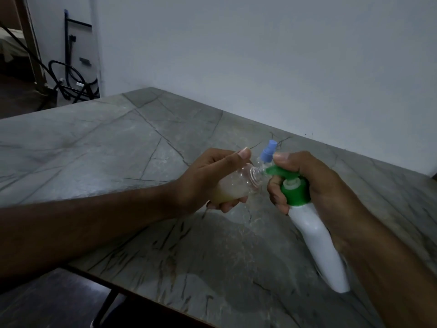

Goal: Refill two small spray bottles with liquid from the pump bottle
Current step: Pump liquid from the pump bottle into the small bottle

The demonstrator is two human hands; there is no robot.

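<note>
Currently left hand (208,178) grips small clear plastic spray bottle (233,183), uncapped, tilted, part-filled with yellowish liquid. Right hand (314,181) grips white pump bottle with green pump head (314,235), thumb on pump, nozzle at the clear bottle's mouth. Blue spray cap (268,151) visible behind the nozzle. Both over grey marble table (118,143).

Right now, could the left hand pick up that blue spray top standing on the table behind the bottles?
Probably not yet. The left hand grips the small clear bottle held to the pump bottle nozzle. The blue spray top stands close beyond its thumb, nothing between, but the hand is occupied.
</note>
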